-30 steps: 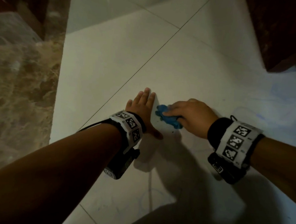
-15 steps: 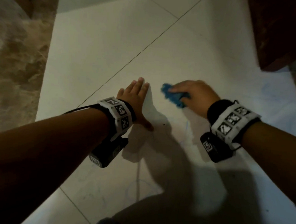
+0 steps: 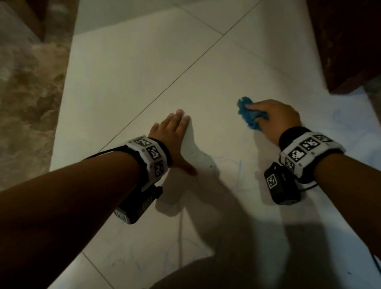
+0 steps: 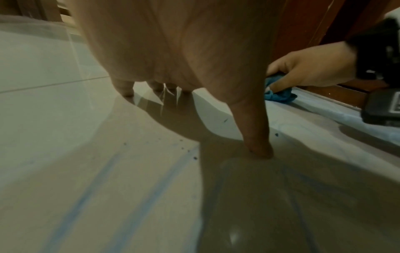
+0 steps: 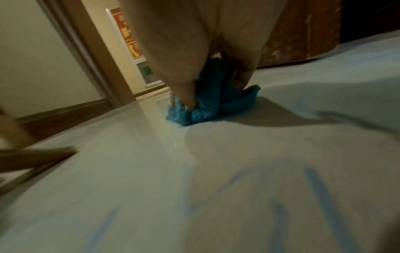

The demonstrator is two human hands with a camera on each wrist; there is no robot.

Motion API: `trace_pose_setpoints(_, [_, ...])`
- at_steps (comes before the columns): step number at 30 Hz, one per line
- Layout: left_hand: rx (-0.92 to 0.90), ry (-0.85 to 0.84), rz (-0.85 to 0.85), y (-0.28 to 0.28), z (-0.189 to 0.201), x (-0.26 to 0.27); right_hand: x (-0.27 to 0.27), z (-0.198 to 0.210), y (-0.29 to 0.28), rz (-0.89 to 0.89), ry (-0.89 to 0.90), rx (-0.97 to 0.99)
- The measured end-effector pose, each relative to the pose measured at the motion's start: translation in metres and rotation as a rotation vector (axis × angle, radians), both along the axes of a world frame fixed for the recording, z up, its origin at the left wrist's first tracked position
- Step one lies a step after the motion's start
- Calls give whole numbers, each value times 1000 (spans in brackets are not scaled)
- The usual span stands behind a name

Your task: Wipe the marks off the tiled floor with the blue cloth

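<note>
- While the right hand (image 3: 276, 118) clamps the bunched cloth (image 3: 248, 115) against the floor (image 3: 126, 78), the likeliest slip is a missed patch: the wad is small and covers little tile, so faint blue marks (image 4: 138, 202) nearer the person could be passed over.
- Smearing is another risk; a pale blue haze (image 3: 351, 123) lies to the right of the cloth, and a loaded cloth may spread colour rather than lift it.
- The left hand (image 3: 171, 138) lies flat on the tile, fingers straight and close together, thumb splayed, apparently bracing the body; on glossy tile that palm could slide.
- The cloth looks like nubby blue terry, crumpled into a lump, its edges poking out past the fingertips and beneath the palm.
- It sits on the white tile well right of the left hand, near the dark wooden furniture (image 3: 352, 42).
</note>
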State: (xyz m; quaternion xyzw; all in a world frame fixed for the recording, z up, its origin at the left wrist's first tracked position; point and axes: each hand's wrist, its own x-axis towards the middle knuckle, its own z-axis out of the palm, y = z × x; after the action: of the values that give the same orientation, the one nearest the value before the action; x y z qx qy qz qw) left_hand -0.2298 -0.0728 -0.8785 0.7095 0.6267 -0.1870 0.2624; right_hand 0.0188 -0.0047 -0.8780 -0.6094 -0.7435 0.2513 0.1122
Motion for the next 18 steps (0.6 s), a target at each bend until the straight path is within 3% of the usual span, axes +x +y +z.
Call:
trace_pose_setpoints(2, [-3,8,1,0,2,2,-8,-2,-9,30,-156,23])
trace_pose_setpoints(7, [-10,32,1,1,2,3,-43,-8,-53,440,-53,-23])
trace_pose_setpoints(10, [-12,19,5,0,3,3,-24,-2,-24,290,-23,-26])
trace_pose_setpoints(13, [-14,12,5,-1,4,2,-6,7,-1,11,-194,13])
trace_pose_setpoints(15, [-10,10,7,0,4,2,-12,5,-8,13,-215,33])
trace_pose_setpoints(18, [-16,0,16,1,3,2,-31,-4,-33,185,-38,35])
